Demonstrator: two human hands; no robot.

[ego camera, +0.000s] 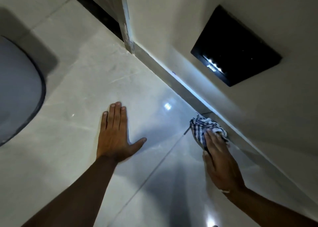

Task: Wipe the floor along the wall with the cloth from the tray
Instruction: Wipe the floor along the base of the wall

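Mid-wipe: right hand (218, 159) grip presses the cloth (204, 128) flat on the floor (154, 158) at the wall (189, 37) (left hand (114, 135) splayed, empty); next, slide along the skirting.

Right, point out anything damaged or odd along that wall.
The white corner trim looks chipped and scuffed near its base, where it meets the skirting. Nothing else stands out; the floor tiles look intact.

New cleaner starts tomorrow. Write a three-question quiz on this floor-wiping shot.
1. True or false: the left hand lies flat on the floor.
2. Which hand presses the checked cloth? A) left B) right
3. Fill in: the cloth sits at the foot of the ____, below a black panel.

Key: 1 true; 2 B, the right hand; 3 wall.
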